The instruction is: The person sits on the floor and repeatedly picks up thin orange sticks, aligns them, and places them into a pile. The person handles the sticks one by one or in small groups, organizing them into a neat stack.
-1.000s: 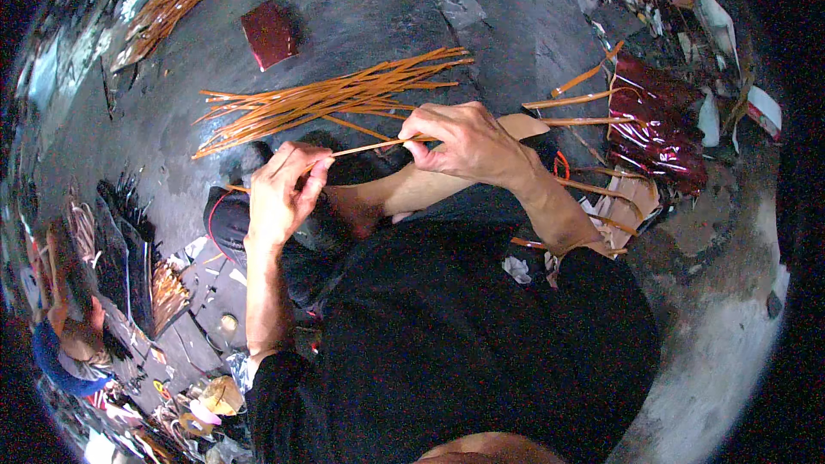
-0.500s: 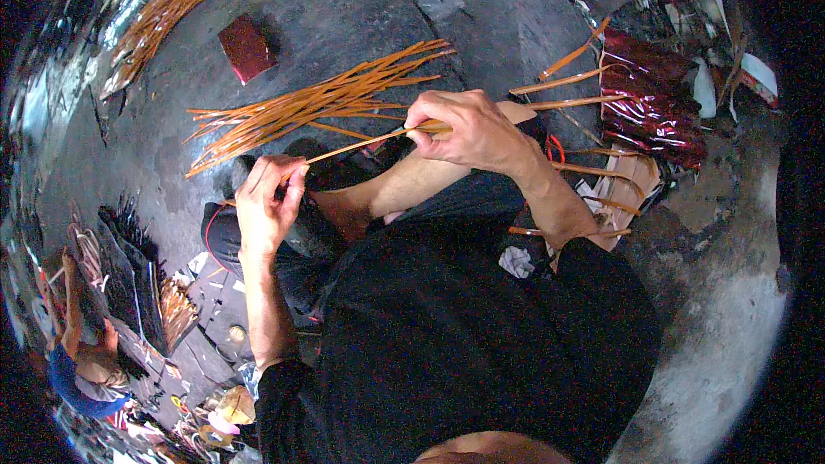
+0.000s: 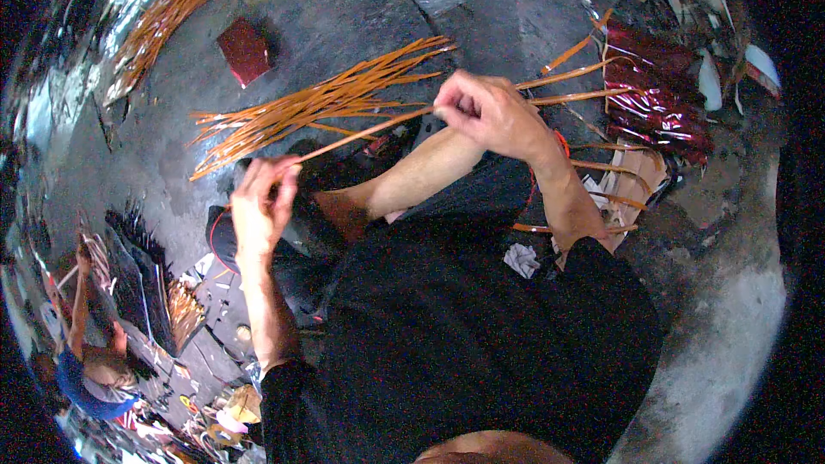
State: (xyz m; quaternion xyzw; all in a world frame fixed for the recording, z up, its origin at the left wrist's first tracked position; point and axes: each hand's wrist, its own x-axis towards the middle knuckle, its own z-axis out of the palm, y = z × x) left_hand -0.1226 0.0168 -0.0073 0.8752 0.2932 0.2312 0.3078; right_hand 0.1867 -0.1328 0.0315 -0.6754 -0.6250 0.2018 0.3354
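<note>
A thin brown strip (image 3: 369, 131) slants up to the right between my two hands, above my bare lower leg. Its lower left end is pinched between the thumb and fingers of my left hand (image 3: 262, 202). At the upper right end, my right hand (image 3: 498, 120) is closed around it with curled fingers, which hide that end. Just beyond the strip, a loose bundle of similar orange-brown strips (image 3: 309, 105) lies spread on the grey floor.
Several curved brown strips (image 3: 571, 77) lie right of my right hand, near a shiny dark red sheet (image 3: 657, 90) and a pale board (image 3: 623, 172). A small dark red piece (image 3: 245, 51) and another bundle (image 3: 176, 17) lie farther off. Another person (image 3: 99, 369) sits at lower left.
My right hand has shifted right and slightly up, away from my left hand, so a longer stretch of the strip shows between them. My left hand has barely moved.
</note>
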